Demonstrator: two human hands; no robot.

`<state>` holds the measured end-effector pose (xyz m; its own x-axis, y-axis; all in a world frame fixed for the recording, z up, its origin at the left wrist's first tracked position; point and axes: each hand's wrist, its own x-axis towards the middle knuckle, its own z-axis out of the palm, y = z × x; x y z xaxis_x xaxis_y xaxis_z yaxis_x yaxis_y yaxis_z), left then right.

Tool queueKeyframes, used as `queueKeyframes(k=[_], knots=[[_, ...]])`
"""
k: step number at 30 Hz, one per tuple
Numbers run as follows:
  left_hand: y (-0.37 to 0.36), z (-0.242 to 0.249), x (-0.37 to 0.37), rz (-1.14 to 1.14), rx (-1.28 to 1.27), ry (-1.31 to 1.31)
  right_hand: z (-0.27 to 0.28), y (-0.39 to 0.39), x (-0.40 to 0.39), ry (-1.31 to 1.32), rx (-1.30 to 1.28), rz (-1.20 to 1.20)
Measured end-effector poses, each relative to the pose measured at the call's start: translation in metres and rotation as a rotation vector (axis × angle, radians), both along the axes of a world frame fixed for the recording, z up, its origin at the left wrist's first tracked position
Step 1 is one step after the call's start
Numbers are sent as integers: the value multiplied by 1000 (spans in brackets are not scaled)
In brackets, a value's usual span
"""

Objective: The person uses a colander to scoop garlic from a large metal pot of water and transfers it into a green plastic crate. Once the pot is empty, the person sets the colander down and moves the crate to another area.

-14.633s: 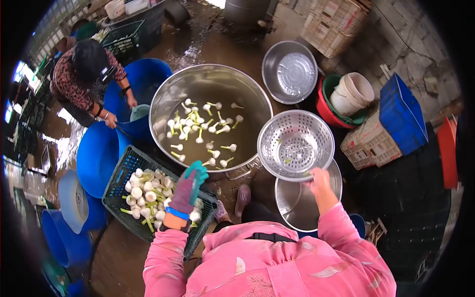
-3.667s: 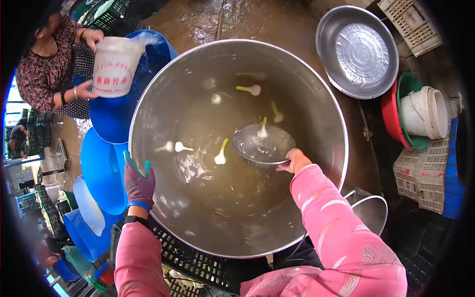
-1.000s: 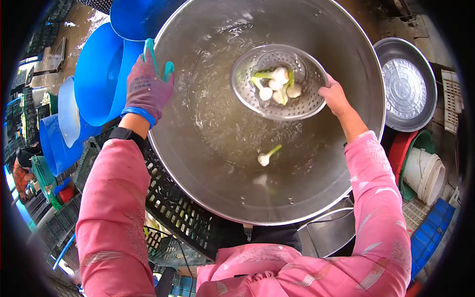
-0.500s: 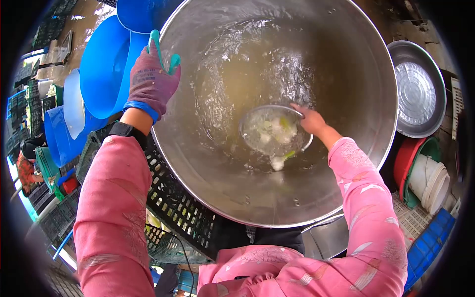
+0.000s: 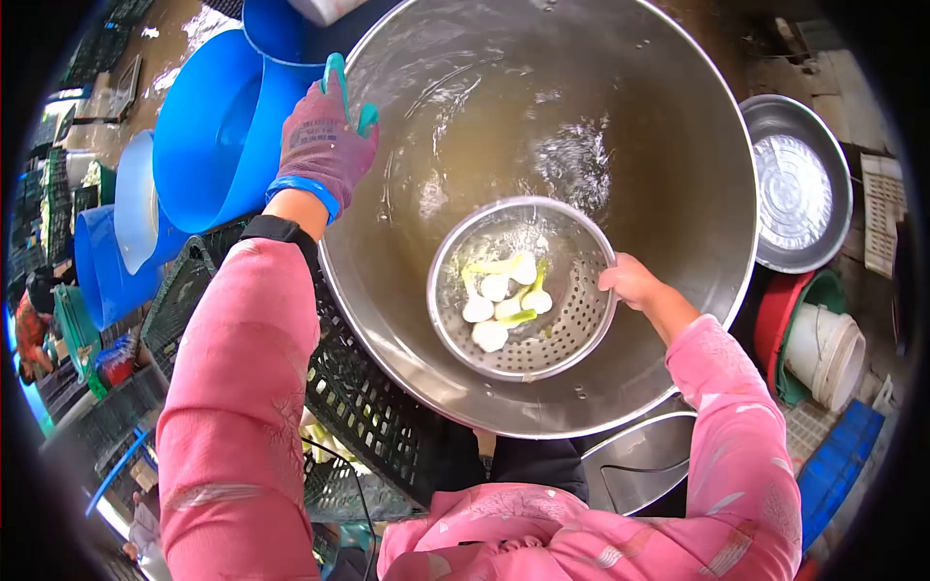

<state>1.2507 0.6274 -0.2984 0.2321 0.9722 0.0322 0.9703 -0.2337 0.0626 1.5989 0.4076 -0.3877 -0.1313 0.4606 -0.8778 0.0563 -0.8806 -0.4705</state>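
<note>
My right hand (image 5: pixel 639 283) is bare and closed on the right rim of a perforated metal colander (image 5: pixel 581 300). Several white bulbs with short green stems, like young garlic (image 5: pixel 491 336), lie inside it along with some water. The colander hangs over the murky water (image 5: pixel 659 203) of a large round steel vat (image 5: pixel 465 412), toward its near side. On the vat's left rim rests my left hand (image 5: pixel 331 143), in a purple glove with green fingertips. Its thumb points inside the rim and a finger runs along it; the other fingers are hidden.
Blue tubs (image 5: pixel 208 136) crowd the left of the vat. Black plastic crates (image 5: pixel 373 416) stand at its near left side. To the right are a round metal basin (image 5: pixel 799 189), a red basin (image 5: pixel 775 315) and a white bucket (image 5: pixel 823 353). A person (image 5: pixel 34 329) is at far left.
My right hand has raised the colander from the water and tipped its opening upward, with the bulbs now gathered in it. My left hand stays at the rim as the view shifts slightly.
</note>
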Motion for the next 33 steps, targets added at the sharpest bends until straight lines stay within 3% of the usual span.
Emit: queueKeyframes(k=[4, 7, 10, 14, 15, 17, 19, 21, 23, 25, 27, 29, 31, 33], knots=[[-2, 12, 4, 41, -77, 35, 84, -31, 2, -25, 95, -227], [-7, 21, 5, 56, -94, 76, 159, -84, -5, -244, 160, -402], [-11, 34, 7, 77, -175, 92, 226, -167, -26, -277, 222, -630], [-39, 52, 14, 179, -290, 70, 277, -315, -58, -298, 142, -1041], [-55, 59, 15, 85, -261, 101, 287, -346, -73, -286, 99, -1150], [-97, 71, 14, -106, -201, 163, 296, -408, -105, -213, 141, -1238], [-155, 85, -1, -553, -87, -136, 293, -481, -132, -252, 13, -1382], [-229, 123, -5, -797, -136, -360, 277, -559, -160, -567, 151, -901], [-288, 162, -5, -856, -353, -420, 285, -581, -195, -309, 3, -1493], [-326, 170, 1, -851, -602, -404, 276, -635, -230, -319, -26, -1591], [-365, 173, 4, -820, -630, -345, 269, -679, -274, -290, -67, -1728], [-399, 172, 19, -926, -578, -237, 260, -710, -314, -219, -114, -1890], [-441, 162, 33, -1101, -540, -192, 246, -738, -355, -127, -351, -2138], [-490, 156, 39, -1181, -587, -127, 236, -772, -404, -186, -524, -2095]])
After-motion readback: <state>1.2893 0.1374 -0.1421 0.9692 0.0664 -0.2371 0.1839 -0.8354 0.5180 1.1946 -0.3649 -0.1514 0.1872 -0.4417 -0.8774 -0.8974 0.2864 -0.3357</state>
